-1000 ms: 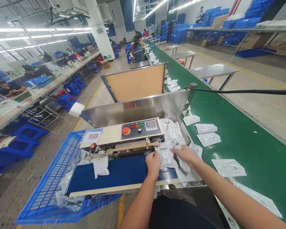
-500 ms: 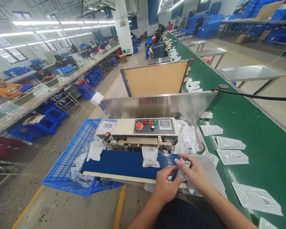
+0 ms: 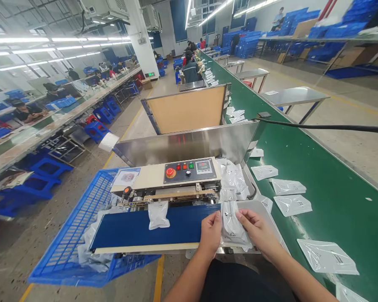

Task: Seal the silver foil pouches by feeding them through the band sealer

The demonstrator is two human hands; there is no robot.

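- The clear plastic pouch (image 3: 231, 224) lies between the two hands, at the right end of the blue sealer belt (image 3: 176, 226), partly on the belt and partly on the white tray (image 3: 272, 220) beside it.
- Its long axis runs away from the person, toward the sealing slot of the band sealer (image 3: 176, 178); the top edge of the pouch is just before the slot, not inside it.
- The left hand (image 3: 210, 233) is at the left edge of the pouch; the fingers are curled and close together, pinching that edge.
- The right hand (image 3: 258, 230) is at the right edge; thumb and fingertips are narrow and grip the pouch there. Both hands are equally near to it.
- A second pouch (image 3: 158, 214) stands on the belt well to the left, its top under the sealing bar.
- More pouches are heaped in a pile (image 3: 233, 178) to the right of the control panel, just behind the held pouch.
- Sealed pouches lie in the blue crate (image 3: 72, 235) under the left end of the belt, and others lie on the green conveyor (image 3: 334, 184) to the right.
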